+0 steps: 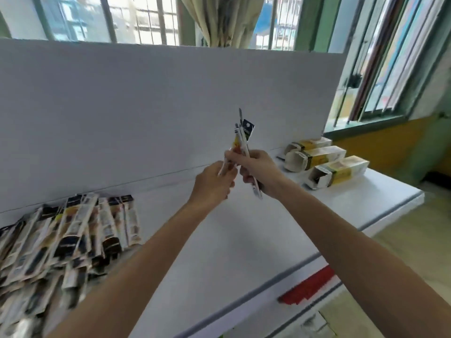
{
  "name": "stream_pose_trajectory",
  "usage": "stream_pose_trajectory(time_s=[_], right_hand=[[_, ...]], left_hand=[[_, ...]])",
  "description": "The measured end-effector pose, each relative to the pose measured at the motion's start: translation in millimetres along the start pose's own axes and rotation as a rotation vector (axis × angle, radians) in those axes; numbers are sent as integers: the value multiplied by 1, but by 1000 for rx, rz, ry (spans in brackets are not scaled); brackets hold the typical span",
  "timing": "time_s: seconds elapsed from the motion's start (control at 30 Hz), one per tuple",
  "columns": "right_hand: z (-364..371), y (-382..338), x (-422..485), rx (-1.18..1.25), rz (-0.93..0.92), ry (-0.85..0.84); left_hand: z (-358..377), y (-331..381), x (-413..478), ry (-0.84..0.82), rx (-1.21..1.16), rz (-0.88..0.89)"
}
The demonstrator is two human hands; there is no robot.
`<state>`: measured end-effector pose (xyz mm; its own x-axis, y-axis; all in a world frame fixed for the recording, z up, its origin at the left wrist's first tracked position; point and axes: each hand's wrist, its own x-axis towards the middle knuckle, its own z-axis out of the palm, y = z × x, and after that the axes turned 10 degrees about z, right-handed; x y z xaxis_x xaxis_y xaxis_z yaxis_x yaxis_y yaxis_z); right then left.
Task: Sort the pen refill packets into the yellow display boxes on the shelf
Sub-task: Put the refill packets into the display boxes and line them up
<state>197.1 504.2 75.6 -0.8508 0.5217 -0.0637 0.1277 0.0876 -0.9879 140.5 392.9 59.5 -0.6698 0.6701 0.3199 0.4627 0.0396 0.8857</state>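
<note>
Your right hand (256,172) is curled round a near-upright bundle of refill packets (242,136), left hand (214,184) pinching its lower end; yellow display boxes (327,162) lie at 3 o'clock, mouths toward 8, right hand nearer.

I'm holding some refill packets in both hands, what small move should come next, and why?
Probably swing the packets right, toward the nearest yellow box. The left hand and right hand both grip them in the air above the shelf, and that box lies on its side with its open end toward them.
</note>
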Motion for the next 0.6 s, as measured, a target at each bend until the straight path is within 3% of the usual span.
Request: stream_pose_trajectory(time_s=[0.2, 0.33, 0.5, 0.6], right_hand=[[-146, 29, -1, -138, 86, 243], [-202, 45, 0, -256, 120, 180], [-216, 50, 20, -141, 72, 87], [-226, 45, 38, -145, 33, 155]], left_hand=[[125, 3, 32, -107, -140, -68], [183, 8, 42, -142, -174, -30], [216, 18, 61, -193, -213, -34], [215, 7, 73, -193, 57, 25]])
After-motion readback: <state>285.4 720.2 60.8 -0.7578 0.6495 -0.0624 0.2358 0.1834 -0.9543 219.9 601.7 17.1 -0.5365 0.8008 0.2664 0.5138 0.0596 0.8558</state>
